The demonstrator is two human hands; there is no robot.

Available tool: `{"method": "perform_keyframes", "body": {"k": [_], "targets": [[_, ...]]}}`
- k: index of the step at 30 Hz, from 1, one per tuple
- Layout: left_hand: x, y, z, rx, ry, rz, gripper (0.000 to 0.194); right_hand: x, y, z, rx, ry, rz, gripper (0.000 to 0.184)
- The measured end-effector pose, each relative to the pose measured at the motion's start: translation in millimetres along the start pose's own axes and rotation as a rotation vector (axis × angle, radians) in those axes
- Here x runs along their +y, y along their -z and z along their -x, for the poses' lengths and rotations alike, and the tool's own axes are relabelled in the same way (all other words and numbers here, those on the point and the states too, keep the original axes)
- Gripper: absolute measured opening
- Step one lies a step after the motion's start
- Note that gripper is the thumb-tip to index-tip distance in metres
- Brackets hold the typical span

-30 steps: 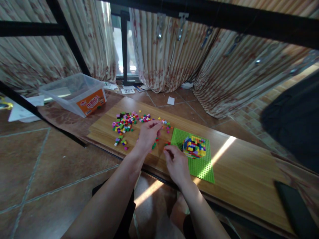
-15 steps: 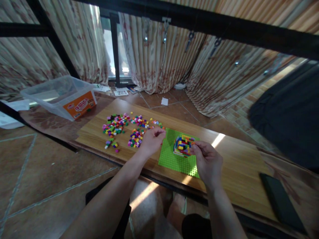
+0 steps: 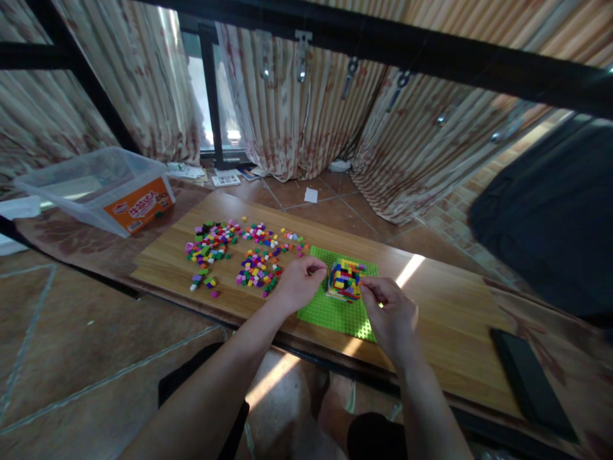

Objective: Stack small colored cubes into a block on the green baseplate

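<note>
A small block structure of many-coloured toy bricks (image 3: pixel 343 281) stands on the green studded baseplate (image 3: pixel 320 313). On its right side, my right hand (image 3: pixel 390 313) has thumb and fingers pinched at the structure's edge; whatever is between the fingertips is too small to make out. My left hand (image 3: pixel 301 281) hovers over the baseplate's left edge, fingertips closed together a little left of the structure. Anything in that pinch is hidden from me. Loose bricks (image 3: pixel 258 268) lie in several heaps on the wooden board to the left.
The wooden board (image 3: pixel 440 326) rests on a cloth-covered table. A clear plastic bin (image 3: pixel 90 204) with an orange label stands at the far left. At the right end lies a dark flat object (image 3: pixel 531 383). Curtains (image 3: pixel 297 115) hang beyond a black bar.
My left hand has moved right, from beside the baseplate to close by the brick structure. My right hand stays at the structure's right side. The whole view has shifted slightly.
</note>
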State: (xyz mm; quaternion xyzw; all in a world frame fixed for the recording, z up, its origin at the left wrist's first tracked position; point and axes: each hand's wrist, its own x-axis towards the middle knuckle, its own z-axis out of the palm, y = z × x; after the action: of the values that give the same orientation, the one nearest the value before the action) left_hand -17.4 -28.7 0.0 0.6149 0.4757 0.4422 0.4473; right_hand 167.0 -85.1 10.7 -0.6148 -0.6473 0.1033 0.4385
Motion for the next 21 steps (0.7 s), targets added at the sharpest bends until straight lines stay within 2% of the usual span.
{"method": "perform_keyframes", "body": {"k": [7,17,21], "targets": [[-2.2,3.0,-0.9,-0.005,-0.006,-0.017,0.011,-6.0,-2.1,-1.0,-0.019,0.107,0.178,0.018],[-6.0,5.6,-0.8,-0.002,-0.009,-0.048,0.011,-17.6,-9.4,-5.4,0.013,0.081,0.409,0.021],[-7.0,6.6,0.0,-0.002,-0.010,-0.051,0.011,-20.1,-8.5,-7.0,-0.009,0.078,0.418,0.023]]}}
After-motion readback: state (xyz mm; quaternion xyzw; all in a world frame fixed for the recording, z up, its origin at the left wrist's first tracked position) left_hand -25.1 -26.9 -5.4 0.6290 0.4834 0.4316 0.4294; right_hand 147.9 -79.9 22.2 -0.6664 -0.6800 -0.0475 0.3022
